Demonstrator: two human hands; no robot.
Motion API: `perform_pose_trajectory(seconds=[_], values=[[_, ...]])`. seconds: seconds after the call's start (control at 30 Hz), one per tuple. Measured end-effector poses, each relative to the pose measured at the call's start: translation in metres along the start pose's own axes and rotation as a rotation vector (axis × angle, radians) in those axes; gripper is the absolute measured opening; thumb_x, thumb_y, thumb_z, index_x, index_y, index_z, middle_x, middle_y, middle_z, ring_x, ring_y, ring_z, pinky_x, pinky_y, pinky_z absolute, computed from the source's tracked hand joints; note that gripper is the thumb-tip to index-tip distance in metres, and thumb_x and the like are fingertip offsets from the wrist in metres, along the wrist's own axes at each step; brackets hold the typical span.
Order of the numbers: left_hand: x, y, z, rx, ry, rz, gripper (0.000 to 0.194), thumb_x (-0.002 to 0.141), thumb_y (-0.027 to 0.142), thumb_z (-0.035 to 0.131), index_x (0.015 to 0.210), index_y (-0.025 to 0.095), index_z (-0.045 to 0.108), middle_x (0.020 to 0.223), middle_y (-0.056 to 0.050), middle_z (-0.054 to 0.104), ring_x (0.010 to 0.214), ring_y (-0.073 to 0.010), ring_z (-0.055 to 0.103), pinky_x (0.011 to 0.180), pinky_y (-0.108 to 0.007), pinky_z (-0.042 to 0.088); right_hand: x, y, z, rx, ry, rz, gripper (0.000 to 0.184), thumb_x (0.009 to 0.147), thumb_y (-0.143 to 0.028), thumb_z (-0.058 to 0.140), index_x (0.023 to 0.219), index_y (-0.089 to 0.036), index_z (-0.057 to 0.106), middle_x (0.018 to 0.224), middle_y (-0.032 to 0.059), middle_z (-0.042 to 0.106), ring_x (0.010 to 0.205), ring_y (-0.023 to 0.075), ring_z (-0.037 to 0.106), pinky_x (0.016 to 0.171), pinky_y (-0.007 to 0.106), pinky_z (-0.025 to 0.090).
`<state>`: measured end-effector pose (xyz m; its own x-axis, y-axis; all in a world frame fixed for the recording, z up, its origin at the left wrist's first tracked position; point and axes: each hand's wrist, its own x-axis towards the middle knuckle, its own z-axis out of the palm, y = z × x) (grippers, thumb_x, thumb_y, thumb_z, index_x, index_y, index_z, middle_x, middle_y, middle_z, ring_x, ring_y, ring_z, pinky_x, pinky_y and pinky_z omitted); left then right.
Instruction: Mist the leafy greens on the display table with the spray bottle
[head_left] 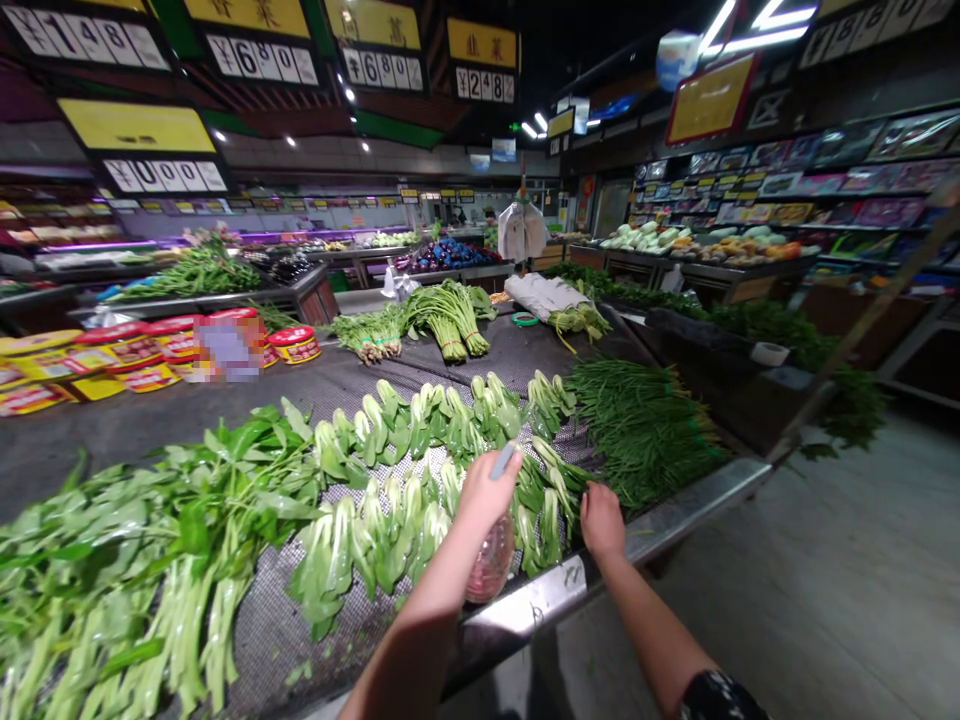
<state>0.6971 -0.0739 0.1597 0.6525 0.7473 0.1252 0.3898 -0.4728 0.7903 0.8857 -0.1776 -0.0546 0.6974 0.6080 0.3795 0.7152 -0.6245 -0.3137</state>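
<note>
My left hand [487, 487] is closed around what looks like a spray bottle. Its grey head [504, 460] shows by the thumb, and a clear, pinkish round body [492, 562] hangs below, partly behind my forearm. Just to the right, my right hand [602, 520] has curled fingers at the leafy end of a bok choy [556, 464], which lies slanted with its pale stem pointing away to the left. Upright rows of bok choy [390, 535] with wet-looking leaves stand around both hands on a black mesh mat [259, 625]. My right fingertips are partly hidden.
Long-stemmed leafy greens [195, 560] fill the left side. Thin green chives [645, 415] lie to the right, near the metal stall edge [697, 508]. Behind are tied green bunches [450, 320], a white-wrapped bundle [551, 295] and red-yellow tubs [294, 345]. Price signs [262, 60] hang overhead.
</note>
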Motion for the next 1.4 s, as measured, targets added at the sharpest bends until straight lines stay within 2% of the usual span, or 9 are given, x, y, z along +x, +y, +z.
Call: perform_pose_trajectory(seconds=[0.17,0.3,0.47,0.63,0.8,1.07,1.2,1.4], values=[[-0.011,-0.002,-0.007,-0.022,0.006,0.021,0.043,0.086,0.052,0.04,0.058,0.02,0.048,0.058,0.0,0.053,0.053,-0.0158,0.049,0.054,-0.029,0.039,0.0,-0.001,0.0,0.017,-0.005,0.021,0.034,0.091,-0.02,0.03,0.113,-0.012,0.055,0.102,0.0125,0.06,0.102,0.0226,0.051,0.091,0.03,0.034],[-0.023,0.0,-0.017,-0.056,0.028,0.049,0.044,0.087,0.052,0.037,0.066,0.018,0.055,0.065,-0.002,0.057,0.06,-0.0164,0.053,0.059,-0.029,0.041,0.0,0.0,0.0,0.026,-0.015,0.025,0.034,0.091,-0.02,0.031,0.113,-0.011,0.055,0.103,0.0134,0.059,0.103,0.0228,0.05,0.091,0.031,0.033],[-0.039,-0.003,-0.028,-0.154,0.054,0.078,0.042,0.087,0.052,0.04,0.071,0.017,0.058,0.07,-0.003,0.06,0.066,-0.0174,0.056,0.062,-0.029,0.043,-0.002,0.002,-0.001,0.0,-0.012,0.021,0.033,0.091,-0.02,0.03,0.112,-0.012,0.055,0.102,0.0124,0.06,0.102,0.0228,0.051,0.091,0.031,0.033],[-0.058,-0.008,-0.036,-0.197,0.019,0.053,0.04,0.086,0.051,0.044,0.073,0.017,0.061,0.074,-0.005,0.064,0.068,-0.0179,0.058,0.066,-0.031,0.046,-0.007,0.003,-0.003,-0.022,-0.025,0.018,0.033,0.091,-0.02,0.031,0.112,-0.012,0.055,0.102,0.0124,0.059,0.101,0.0229,0.051,0.09,0.031,0.034],[-0.077,-0.021,-0.034,-0.209,-0.025,0.026,0.04,0.087,0.05,0.045,0.074,0.017,0.062,0.075,-0.005,0.065,0.069,-0.0179,0.059,0.067,-0.03,0.046,-0.009,0.002,-0.006,-0.032,-0.039,0.019,0.033,0.091,-0.021,0.032,0.112,-0.012,0.055,0.102,0.0123,0.059,0.1,0.0229,0.051,0.089,0.03,0.034],[-0.102,-0.053,-0.022,-0.191,-0.064,-0.119,0.042,0.086,0.053,0.043,0.07,0.018,0.06,0.064,-0.001,0.062,0.061,-0.0164,0.058,0.061,-0.027,0.044,-0.011,0.003,-0.008,-0.036,-0.062,0.05,0.033,0.091,-0.021,0.033,0.113,-0.012,0.055,0.1,0.0135,0.059,0.098,0.0235,0.051,0.086,0.031,0.034],[-0.108,-0.054,-0.028,-0.157,-0.05,-0.113,0.04,0.087,0.051,0.043,0.07,0.018,0.059,0.06,0.001,0.06,0.061,-0.0167,0.057,0.063,-0.027,0.044,-0.011,0.003,-0.008,-0.036,-0.069,0.047,0.033,0.091,-0.021,0.032,0.112,-0.011,0.055,0.1,0.0136,0.059,0.098,0.0233,0.051,0.086,0.031,0.034],[-0.115,-0.051,-0.038,-0.144,-0.042,-0.014,0.038,0.088,0.048,0.043,0.069,0.019,0.058,0.071,-0.001,0.063,0.07,-0.0173,0.058,0.07,-0.027,0.043,-0.009,0.004,-0.007,-0.04,-0.078,0.054,0.033,0.09,-0.019,0.032,0.113,-0.012,0.055,0.101,0.0136,0.059,0.099,0.0232,0.05,0.086,0.03,0.033]])
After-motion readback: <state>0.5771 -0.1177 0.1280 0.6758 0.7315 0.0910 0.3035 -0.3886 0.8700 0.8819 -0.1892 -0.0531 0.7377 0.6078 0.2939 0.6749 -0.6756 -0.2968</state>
